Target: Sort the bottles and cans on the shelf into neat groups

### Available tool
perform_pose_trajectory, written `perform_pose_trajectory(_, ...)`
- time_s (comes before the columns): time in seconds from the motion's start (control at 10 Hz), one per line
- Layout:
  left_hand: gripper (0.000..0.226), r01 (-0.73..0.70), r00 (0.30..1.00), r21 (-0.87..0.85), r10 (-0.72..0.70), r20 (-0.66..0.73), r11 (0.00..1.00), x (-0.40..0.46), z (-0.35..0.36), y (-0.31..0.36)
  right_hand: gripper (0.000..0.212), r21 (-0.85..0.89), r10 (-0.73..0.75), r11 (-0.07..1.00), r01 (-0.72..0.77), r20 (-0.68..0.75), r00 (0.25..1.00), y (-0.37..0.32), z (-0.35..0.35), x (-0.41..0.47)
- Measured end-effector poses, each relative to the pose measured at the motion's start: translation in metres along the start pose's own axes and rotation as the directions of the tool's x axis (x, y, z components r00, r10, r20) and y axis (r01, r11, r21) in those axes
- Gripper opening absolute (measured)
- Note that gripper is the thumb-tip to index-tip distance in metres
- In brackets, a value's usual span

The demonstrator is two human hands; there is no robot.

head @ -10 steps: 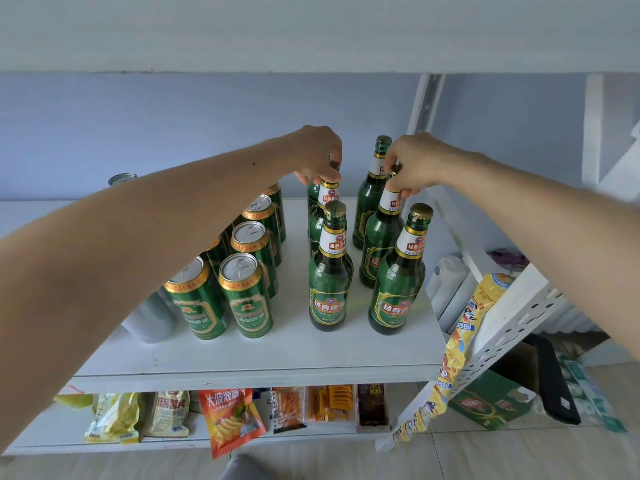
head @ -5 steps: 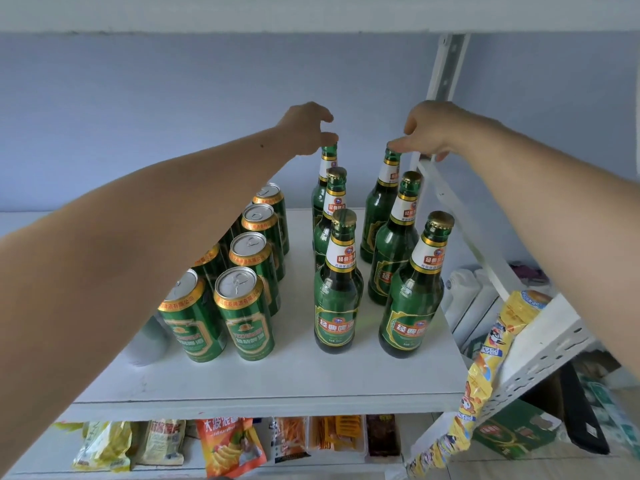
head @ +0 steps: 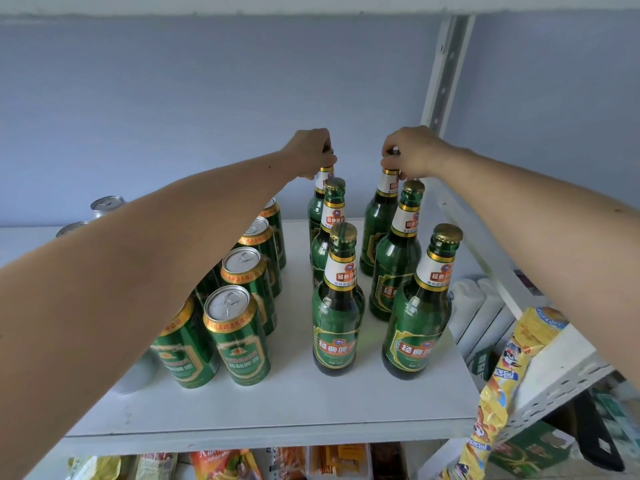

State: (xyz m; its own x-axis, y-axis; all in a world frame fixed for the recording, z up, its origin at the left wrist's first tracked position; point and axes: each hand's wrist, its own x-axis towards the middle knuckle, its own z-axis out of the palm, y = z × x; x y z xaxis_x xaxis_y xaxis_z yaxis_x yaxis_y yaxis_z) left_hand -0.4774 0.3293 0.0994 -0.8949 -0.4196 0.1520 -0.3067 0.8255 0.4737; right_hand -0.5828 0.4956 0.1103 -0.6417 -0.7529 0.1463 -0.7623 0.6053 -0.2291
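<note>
While both arms are reaching toward the back of the white shelf board [head: 277,407], the left hand [head: 311,152] is pinching the cap of the back-left green glass beer bottle [head: 318,202], fingers curled round its top. The right hand [head: 408,155] is gripping the cap and neck of the back-right green glass beer bottle [head: 381,216] the same way. Both bottles are standing upright on the board, at the rear of two rows.

Six green glass bottles in all are sitting on the right half of the board, three per row, running front to back. The front-left bottle [head: 337,306] and front-right bottle [head: 420,317] are standing nearest the front edge, apart from each other.

Green aluminium beer cans with silver tops [head: 239,334] are standing in two rows left of the bottles, partly hidden by the left forearm. Plain silver cans [head: 105,204] are showing near the back-left corner.

Below the front edge, snack packets [head: 221,464] are lying on a lower shelf. A yellow strip of snack sachets [head: 502,379] is hanging over the white perforated bracket [head: 554,372] at the right.
</note>
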Motion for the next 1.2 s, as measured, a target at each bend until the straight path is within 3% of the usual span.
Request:
perform_pose_trajectory(0.1,0.02,-0.004,1.0,0.021,0.004,-0.017,1.0,-0.003,-0.001,0.002,0.027,0.012,0.005,1.0,-0.005,-0.005,1.0,0.0,-0.001,0.0)
perform_pose_trajectory(0.3,0.012,0.001,1.0,-0.02,-0.001,-0.006,1.0,-0.011,-0.001,0.007,0.026,0.01,0.014,1.0,-0.014,-0.009,1.0,0.0,0.0,-0.001)
perform_pose_trajectory(0.6,0.028,0.014,0.999,-0.091,-0.011,0.042,0.996,-0.017,-0.006,0.006,0.03,-0.014,0.032,0.999,-0.032,0.029,0.999,-0.003,0.001,-0.001)
perform_pose_trajectory(0.8,0.027,-0.027,0.999,-0.044,0.028,0.024,0.999,-0.019,-0.005,0.0,0.037,-0.056,0.051,0.997,-0.048,0.05,0.997,-0.005,0.001,-0.001)
perform_pose_trajectory(1.0,0.042,-0.084,0.996,0.094,0.082,0.021,0.992,-0.021,-0.01,-0.003,0.054,-0.113,0.091,0.99,-0.083,0.063,0.994,-0.008,0.002,0.0)
perform_pose_trajectory(1.2,0.058,-0.029,1.0,0.08,0.028,0.015,0.996,-0.029,-0.019,-0.01,0.053,-0.204,0.044,0.978,-0.047,-0.021,0.999,-0.022,-0.003,-0.005)
